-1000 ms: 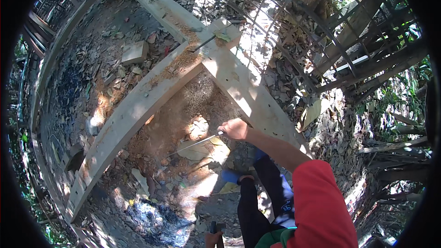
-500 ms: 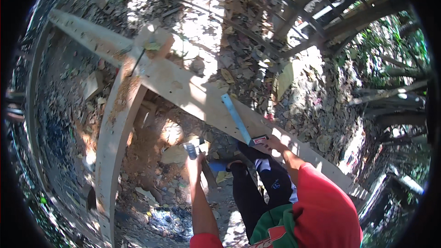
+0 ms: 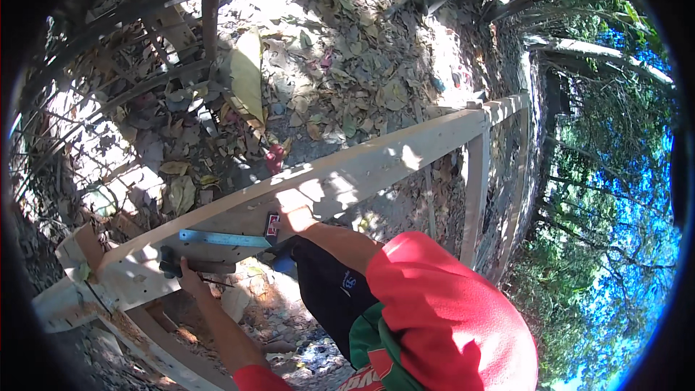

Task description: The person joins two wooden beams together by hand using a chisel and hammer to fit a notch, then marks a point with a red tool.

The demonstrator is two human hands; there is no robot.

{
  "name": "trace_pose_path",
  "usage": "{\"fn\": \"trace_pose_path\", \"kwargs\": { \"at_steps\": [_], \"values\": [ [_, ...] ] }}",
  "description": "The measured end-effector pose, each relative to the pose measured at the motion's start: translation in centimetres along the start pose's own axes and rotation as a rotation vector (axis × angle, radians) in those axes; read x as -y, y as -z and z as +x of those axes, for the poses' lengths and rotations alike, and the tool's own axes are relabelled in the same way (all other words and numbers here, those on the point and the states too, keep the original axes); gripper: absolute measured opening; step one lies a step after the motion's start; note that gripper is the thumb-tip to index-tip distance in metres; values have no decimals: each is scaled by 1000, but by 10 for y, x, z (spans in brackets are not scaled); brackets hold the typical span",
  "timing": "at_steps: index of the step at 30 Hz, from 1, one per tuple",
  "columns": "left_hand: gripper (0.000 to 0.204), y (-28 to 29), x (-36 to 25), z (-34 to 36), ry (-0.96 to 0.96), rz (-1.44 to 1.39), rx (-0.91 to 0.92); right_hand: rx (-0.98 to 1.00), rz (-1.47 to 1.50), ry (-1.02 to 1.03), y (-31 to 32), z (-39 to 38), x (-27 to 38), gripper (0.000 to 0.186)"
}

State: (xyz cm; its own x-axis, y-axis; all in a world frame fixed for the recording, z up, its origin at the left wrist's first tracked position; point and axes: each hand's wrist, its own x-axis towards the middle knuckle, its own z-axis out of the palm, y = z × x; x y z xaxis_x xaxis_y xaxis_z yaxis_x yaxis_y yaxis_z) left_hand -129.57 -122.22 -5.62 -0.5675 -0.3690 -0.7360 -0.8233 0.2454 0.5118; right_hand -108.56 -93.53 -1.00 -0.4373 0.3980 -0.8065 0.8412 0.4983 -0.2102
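Observation:
A long wooden beam (image 3: pixel 376 174) runs slantwise in front of me. On its face lies a try square with a thin metal blade (image 3: pixel 224 238) and a dark stock (image 3: pixel 273 225) with a red patch. My right hand (image 3: pixel 295 219) closes on the stock, against the beam. In my left hand (image 3: pixel 191 279) is a hammer (image 3: pixel 171 263), gripped close to its dark head, with the brown handle pointing right. It is near the beam's lower edge, left of my right hand; I cannot tell whether it touches the wood.
Other timbers join the beam, with an upright post (image 3: pixel 475 195) on the right and a wooden block (image 3: pixel 79 252) at the left joint. Dry leaves (image 3: pixel 362 94) cover the ground beyond. Bare poles (image 3: pixel 210 7) stand at the upper left, and bushes (image 3: pixel 594 137) grow on the right.
The view has swung to the right, so the beam slants the other way. My left hand has raised the hammer towards the beam. My right hand stays on the try square.

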Motion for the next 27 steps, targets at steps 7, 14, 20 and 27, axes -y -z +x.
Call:
{"fn": "trace_pose_path", "kwargs": {
  "at_steps": [7,14,20,27],
  "values": [
    [64,-2,9,13,-154,426,-42,-344,-10,368,-36,28,-48,48],
    [77,6,-12,-17,-304,539,-10,-14,-132,149,-8,8,-16,46],
    [82,15,-4,-20,-260,547,-45,71,-89,97,-1,-46,-16,44],
    [78,26,23,-10,-533,585,78,10,179,124,0,-137,-75,48]
  ]
}}
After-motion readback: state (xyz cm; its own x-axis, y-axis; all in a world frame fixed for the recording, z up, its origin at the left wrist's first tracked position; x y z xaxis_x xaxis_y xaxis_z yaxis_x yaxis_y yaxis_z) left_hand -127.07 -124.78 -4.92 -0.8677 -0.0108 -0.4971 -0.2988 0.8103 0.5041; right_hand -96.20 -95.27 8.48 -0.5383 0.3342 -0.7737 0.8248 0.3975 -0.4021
